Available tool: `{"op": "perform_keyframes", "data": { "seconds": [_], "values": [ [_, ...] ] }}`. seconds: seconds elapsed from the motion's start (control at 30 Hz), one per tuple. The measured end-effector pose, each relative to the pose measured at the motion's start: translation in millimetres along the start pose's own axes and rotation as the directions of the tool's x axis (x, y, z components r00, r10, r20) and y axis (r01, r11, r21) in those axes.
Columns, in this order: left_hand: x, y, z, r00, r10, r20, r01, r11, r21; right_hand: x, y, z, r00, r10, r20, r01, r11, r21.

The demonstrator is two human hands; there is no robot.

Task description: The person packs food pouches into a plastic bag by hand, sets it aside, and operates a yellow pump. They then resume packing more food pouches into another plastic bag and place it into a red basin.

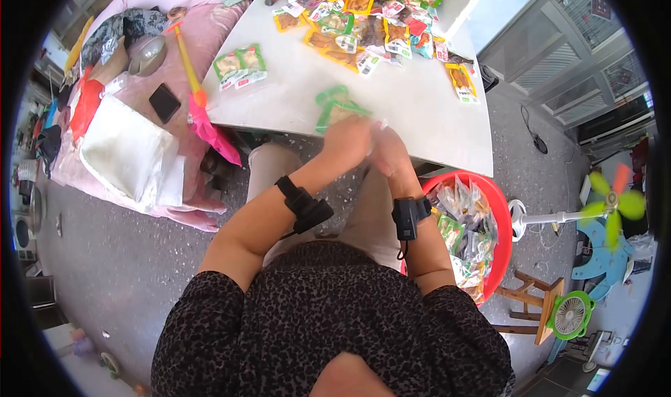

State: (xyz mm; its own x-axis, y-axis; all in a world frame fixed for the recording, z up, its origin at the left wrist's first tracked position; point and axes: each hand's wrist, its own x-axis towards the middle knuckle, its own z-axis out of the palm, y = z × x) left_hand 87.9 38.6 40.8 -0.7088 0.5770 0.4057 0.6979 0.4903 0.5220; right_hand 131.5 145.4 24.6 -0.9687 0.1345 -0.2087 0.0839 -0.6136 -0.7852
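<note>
My left hand (347,144) is closed at the front edge of the white table (293,103), at the near end of green snack packets (338,107), blurred by motion. Close beside it, my right hand (391,154) has its fingers pinched together. Something pale and see-through shows at its fingertips, too smeared to name. Both hands nearly touch, and the fingers partly hide what is between them. To the left on the tabletop lie two green snack packets (240,66) side by side, with clear film around them.
A heap of mixed snack packets (370,23) covers the table's far side, and a yellow packet (461,82) lies at the right edge. Beside my right leg stands a red tub (502,229) of bagged packets. On the left pink bed are a phone (164,103) and white sheets (129,149).
</note>
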Motion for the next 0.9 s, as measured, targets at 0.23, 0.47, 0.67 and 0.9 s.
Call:
{"op": "perform_keyframes", "data": {
  "seconds": [0.23,0.47,0.67,0.9],
  "values": [
    [-17,-12,3,1.000,0.012,-0.014,-0.014,0.994,-0.109,12,-14,-1,0.983,0.130,-0.127,-0.174,0.875,-0.451],
    [-12,-19,-2,0.994,0.013,-0.108,-0.028,0.990,-0.138,17,-25,16,0.986,0.079,-0.145,-0.142,0.855,-0.498],
    [-7,-22,8,0.993,0.017,-0.118,-0.032,0.992,-0.123,35,-11,-7,0.994,0.105,-0.006,-0.105,0.991,-0.078],
    [2,-36,9,0.996,0.006,-0.092,-0.009,0.999,-0.031,64,11,1,0.941,-0.280,0.189,0.331,0.654,-0.680]
  ]
}}
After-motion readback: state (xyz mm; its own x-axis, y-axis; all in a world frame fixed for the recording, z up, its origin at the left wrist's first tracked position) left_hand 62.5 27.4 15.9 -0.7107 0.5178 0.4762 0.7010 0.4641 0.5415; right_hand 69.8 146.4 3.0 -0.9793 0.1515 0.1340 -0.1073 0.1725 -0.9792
